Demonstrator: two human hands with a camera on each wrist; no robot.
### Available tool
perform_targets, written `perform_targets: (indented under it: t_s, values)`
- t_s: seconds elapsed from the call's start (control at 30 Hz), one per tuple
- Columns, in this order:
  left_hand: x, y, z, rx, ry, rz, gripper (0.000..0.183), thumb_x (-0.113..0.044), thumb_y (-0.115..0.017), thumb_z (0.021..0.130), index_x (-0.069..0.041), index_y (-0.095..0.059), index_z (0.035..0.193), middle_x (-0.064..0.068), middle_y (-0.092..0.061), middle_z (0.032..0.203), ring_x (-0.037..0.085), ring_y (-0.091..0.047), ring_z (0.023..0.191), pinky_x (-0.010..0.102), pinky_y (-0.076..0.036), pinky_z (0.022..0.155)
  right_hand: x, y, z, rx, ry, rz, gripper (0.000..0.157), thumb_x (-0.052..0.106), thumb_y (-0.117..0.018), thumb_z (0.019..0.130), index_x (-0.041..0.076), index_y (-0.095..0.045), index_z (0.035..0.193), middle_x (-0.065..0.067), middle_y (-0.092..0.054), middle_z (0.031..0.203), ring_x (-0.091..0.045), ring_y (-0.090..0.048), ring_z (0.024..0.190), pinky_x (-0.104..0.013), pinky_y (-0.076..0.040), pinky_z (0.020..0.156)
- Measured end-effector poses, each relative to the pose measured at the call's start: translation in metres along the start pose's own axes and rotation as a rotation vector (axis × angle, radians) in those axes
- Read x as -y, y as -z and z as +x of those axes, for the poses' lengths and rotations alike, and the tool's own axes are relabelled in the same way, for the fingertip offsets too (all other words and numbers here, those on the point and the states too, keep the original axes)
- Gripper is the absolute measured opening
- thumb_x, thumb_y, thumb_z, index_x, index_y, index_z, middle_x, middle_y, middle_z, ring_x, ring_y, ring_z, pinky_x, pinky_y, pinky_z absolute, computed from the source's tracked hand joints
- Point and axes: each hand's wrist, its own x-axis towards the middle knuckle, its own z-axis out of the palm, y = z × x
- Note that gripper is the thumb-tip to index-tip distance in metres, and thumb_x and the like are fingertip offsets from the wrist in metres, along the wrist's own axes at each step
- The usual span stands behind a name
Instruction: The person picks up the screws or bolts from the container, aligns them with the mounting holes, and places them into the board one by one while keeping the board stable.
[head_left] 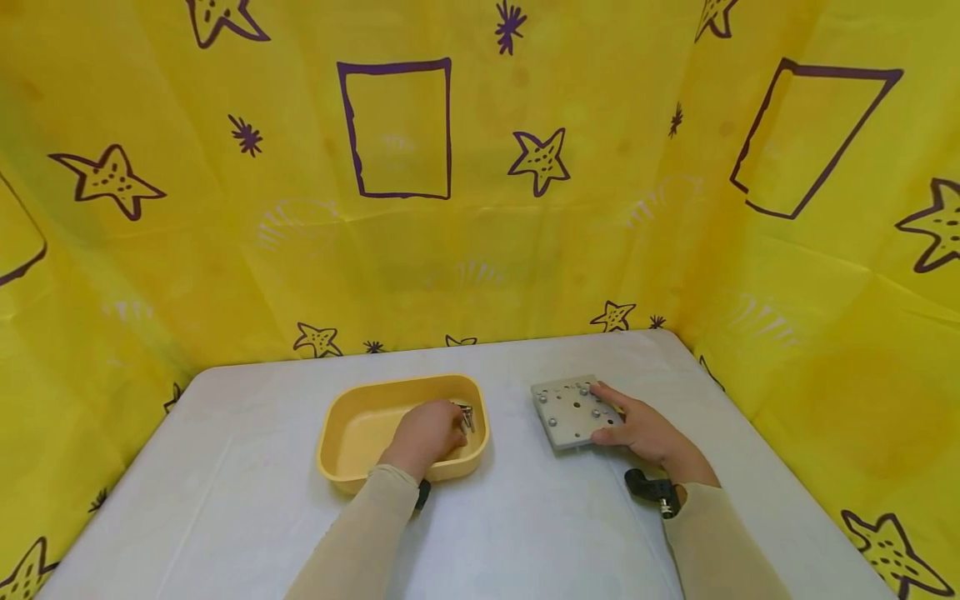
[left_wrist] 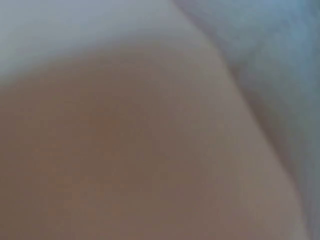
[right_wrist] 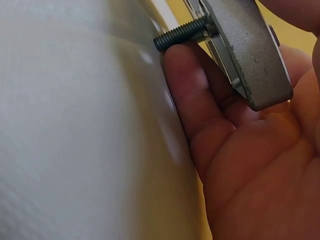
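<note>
A square grey metal plate [head_left: 566, 421] with several holes and bolt heads on its face is held by my right hand [head_left: 648, 429] along its right side. In the right wrist view, the edge of the plate [right_wrist: 250, 60] lies within the grip. A dark threaded bolt [right_wrist: 180, 34] sticks out of its underside near a fingertip. My left hand [head_left: 426, 435] reaches down into the right part of a yellow tray [head_left: 352, 479], fingers bent downward beside a few small metal bolts [head_left: 468, 417]. Its fingertips are mostly hidden, and the left wrist view shows only blurred skin.
A white cloth-covered table [head_left: 525, 533] lies under everything. Yellow patterned curtains [head_left: 480, 250] hang behind it and at both sides. A black wrist camera [head_left: 652, 487] sits on the right wrist. The tray stands left of the plate, with a gap between them.
</note>
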Motion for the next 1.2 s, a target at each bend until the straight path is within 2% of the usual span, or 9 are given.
perform_targets:
  t_s: [0.2, 0.43, 0.57, 0.63, 0.73, 0.8, 0.97, 1.13, 1.2]
  values:
    - [-0.002, -0.001, 0.001, -0.027, -0.063, 0.122, 0.023, -0.018, -0.077, 0.085, -0.017, -0.059, 0.071, -0.005, -0.052, 0.065, 0.016, -0.048, 0.061, 0.034, -0.044, 0.061, 0.004, -0.004, 0.001, 0.01, 0.022, -0.005, 0.095, 0.047, -0.082, 0.077, 0.019, -0.037, 0.156, -0.012, -0.024, 0.162, -0.041, -0.016, 0.146, -0.062, -0.01, 0.113]
    - [-0.006, 0.0, 0.0, -0.043, -0.074, 0.17, 0.02, -0.015, -0.074, 0.087, -0.017, -0.06, 0.073, -0.004, -0.051, 0.065, 0.016, -0.048, 0.06, 0.034, -0.044, 0.059, 0.005, -0.01, 0.003, -0.015, 0.028, 0.005, 0.095, 0.046, -0.084, 0.076, 0.017, -0.039, 0.155, -0.011, -0.025, 0.161, -0.039, -0.017, 0.146, -0.06, -0.011, 0.114]
    - [-0.004, -0.001, 0.001, -0.035, -0.078, 0.133, 0.008, -0.011, -0.072, 0.087, -0.014, -0.066, 0.082, -0.002, -0.054, 0.072, 0.017, -0.051, 0.065, 0.036, -0.048, 0.065, 0.009, -0.016, 0.006, -0.024, 0.015, 0.005, 0.097, 0.05, -0.084, 0.074, 0.018, -0.039, 0.154, -0.009, -0.024, 0.162, -0.037, -0.017, 0.147, -0.057, -0.012, 0.115]
    - [-0.002, -0.001, 0.001, -0.032, -0.069, 0.07, 0.005, -0.009, -0.071, 0.087, -0.011, -0.07, 0.091, 0.001, -0.059, 0.08, 0.019, -0.055, 0.072, 0.039, -0.051, 0.073, 0.011, -0.018, 0.006, -0.025, 0.007, -0.006, 0.098, 0.051, -0.083, 0.074, 0.018, -0.039, 0.154, -0.009, -0.024, 0.162, -0.037, -0.017, 0.147, -0.057, -0.013, 0.115]
    - [0.001, -0.001, 0.001, -0.043, -0.037, -0.069, 0.02, -0.007, -0.069, 0.087, -0.005, -0.072, 0.107, 0.006, -0.066, 0.096, 0.023, -0.061, 0.089, 0.042, -0.05, 0.087, 0.012, -0.019, 0.007, -0.03, -0.005, -0.016, 0.098, 0.051, -0.083, 0.073, 0.019, -0.039, 0.155, -0.008, -0.024, 0.162, -0.037, -0.017, 0.147, -0.057, -0.013, 0.115]
    - [0.002, 0.0, -0.001, -0.06, -0.003, -0.166, 0.026, -0.007, -0.068, 0.088, -0.002, -0.071, 0.114, 0.009, -0.066, 0.105, 0.024, -0.061, 0.096, 0.043, -0.048, 0.092, 0.012, -0.019, 0.007, -0.029, -0.005, -0.018, 0.098, 0.052, -0.083, 0.073, 0.019, -0.039, 0.155, -0.008, -0.024, 0.162, -0.037, -0.017, 0.147, -0.057, -0.013, 0.114]
    - [0.0, 0.01, -0.009, -0.072, 0.117, -0.43, 0.03, -0.005, -0.069, 0.089, -0.004, -0.068, 0.119, 0.005, -0.065, 0.11, 0.02, -0.06, 0.093, 0.041, -0.049, 0.088, 0.01, -0.018, 0.006, -0.019, 0.002, -0.003, 0.099, 0.052, -0.083, 0.073, 0.019, -0.038, 0.155, -0.007, -0.023, 0.162, -0.037, -0.016, 0.147, -0.057, -0.013, 0.115]
    - [-0.009, 0.024, -0.013, -0.067, 0.255, -0.689, 0.027, -0.002, -0.07, 0.09, -0.009, -0.066, 0.116, 0.004, -0.065, 0.104, 0.021, -0.06, 0.091, 0.039, -0.051, 0.083, 0.01, -0.018, 0.006, -0.019, 0.004, 0.006, 0.099, 0.052, -0.083, 0.073, 0.019, -0.038, 0.155, -0.007, -0.023, 0.163, -0.036, -0.016, 0.147, -0.056, -0.013, 0.115]
    - [-0.012, 0.028, -0.012, -0.071, 0.281, -0.781, 0.026, -0.001, -0.07, 0.09, -0.008, -0.066, 0.115, 0.006, -0.064, 0.101, 0.023, -0.061, 0.09, 0.038, -0.052, 0.081, 0.01, -0.018, 0.006, -0.019, 0.002, 0.005, 0.099, 0.052, -0.083, 0.073, 0.02, -0.038, 0.155, -0.007, -0.022, 0.163, -0.036, -0.016, 0.147, -0.056, -0.013, 0.115]
